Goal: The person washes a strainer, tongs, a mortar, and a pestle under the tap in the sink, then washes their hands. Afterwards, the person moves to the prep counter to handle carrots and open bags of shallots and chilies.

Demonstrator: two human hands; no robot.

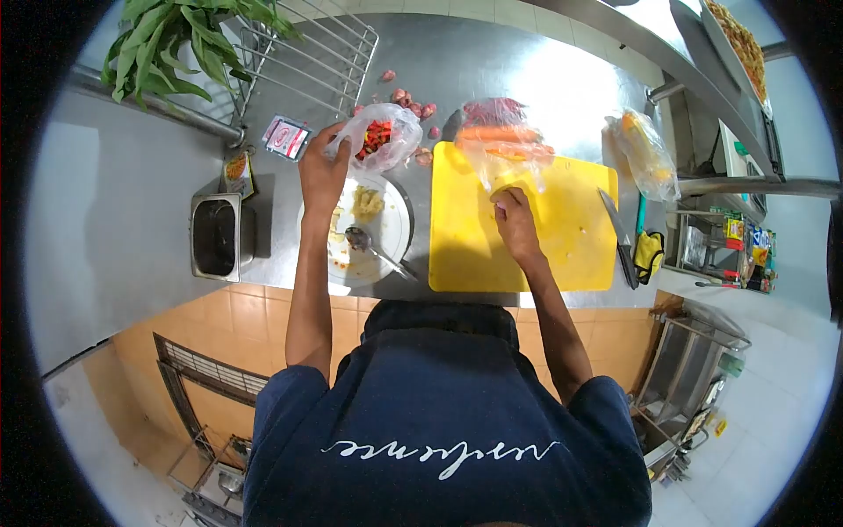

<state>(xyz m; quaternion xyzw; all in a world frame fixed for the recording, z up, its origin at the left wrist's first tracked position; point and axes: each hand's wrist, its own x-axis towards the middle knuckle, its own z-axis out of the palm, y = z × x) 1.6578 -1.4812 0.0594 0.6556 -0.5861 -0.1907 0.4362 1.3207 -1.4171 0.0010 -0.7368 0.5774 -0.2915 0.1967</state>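
My left hand (322, 174) is at the left edge of a clear plastic bag (406, 133) with cut red chilies (375, 139) inside, thumb and fingers closed on the plastic. Below it a white plate (399, 230) carries a spoon (358, 237) and a pale yellowish mash (367, 202). Over the yellow cutting board (562, 250) hovers my right hand (516, 224), its fingers curled together; what they hold, if anything, is hidden. Just beyond its fingertips, carrots (500, 134) in clear plastic lie across the board's far edge. A knife (617, 230) rests along the board's right side.
Small shallots (404, 98) are scattered behind the chili bag. Leafy greens (167, 48) hang by a wire rack (307, 57) at the back left. A steel container (216, 235) stands left, and a bag with something yellow (645, 154) lies right. A steel shelf (650, 39) overhangs the back right.
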